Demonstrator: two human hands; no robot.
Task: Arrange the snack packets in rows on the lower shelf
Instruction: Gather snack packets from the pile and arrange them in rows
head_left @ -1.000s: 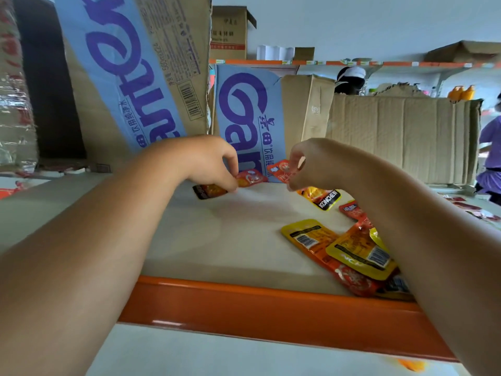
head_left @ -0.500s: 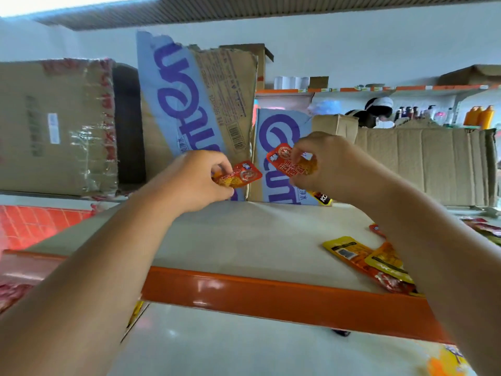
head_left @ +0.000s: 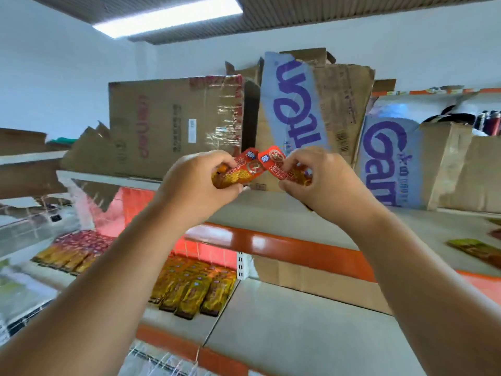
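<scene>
Both packets have risen off the shelf: left hand (head_left: 198, 183) and right hand (head_left: 322, 180) each pinch red-orange packets (head_left: 244, 169).

Lower shelf (head_left: 298, 335) bare at right — packet rows (head_left: 189, 289) crowd left.

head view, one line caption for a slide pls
Left hand and right hand each hold a red snack packet above rows of packets on the lower shelf.

The upper shelf (head_left: 284, 213) is pale on top and has an orange front edge. Brown cardboard boxes (head_left: 173, 126) stand on it at the back, and a few loose packets (head_left: 473, 246) lie at its right end. The lower shelf (head_left: 284, 321) holds rows of snack packets (head_left: 189, 289), side by side on its left part.
</scene>
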